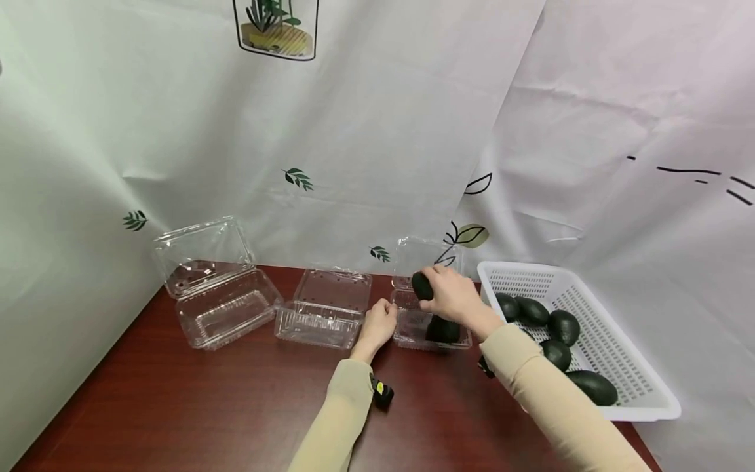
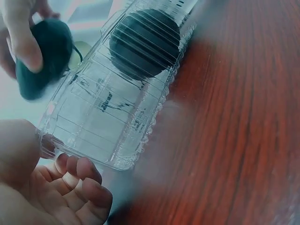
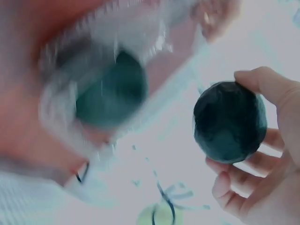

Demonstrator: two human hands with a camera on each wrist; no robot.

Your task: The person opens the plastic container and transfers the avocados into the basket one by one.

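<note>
An avocado [image 1: 422,286] is gripped by my right hand [image 1: 453,293] above a hinged clear plastic clamshell container [image 1: 411,326]. In the right wrist view, the thumb and fingers curl round this dark avocado [image 3: 229,123]. Another avocado [image 1: 444,330] lies in the right part of the container, showing through its ribbed wall in the left wrist view. My left hand [image 1: 379,322] pinches the container's left end; its thumb is at the rim and its fingers [image 2: 89,168] curl against the outside. The container's lid [image 1: 426,257] stands raised at the back.
A white perforated basket [image 1: 634,357] with several avocados stands at the right. Two more clear clamshell containers, a middle one [image 1: 318,326] and a left one [image 1: 227,311], sit with lids raised on the reddish-brown table [image 1: 236,406]. A printed white cloth [image 1: 377,131] hangs behind.
</note>
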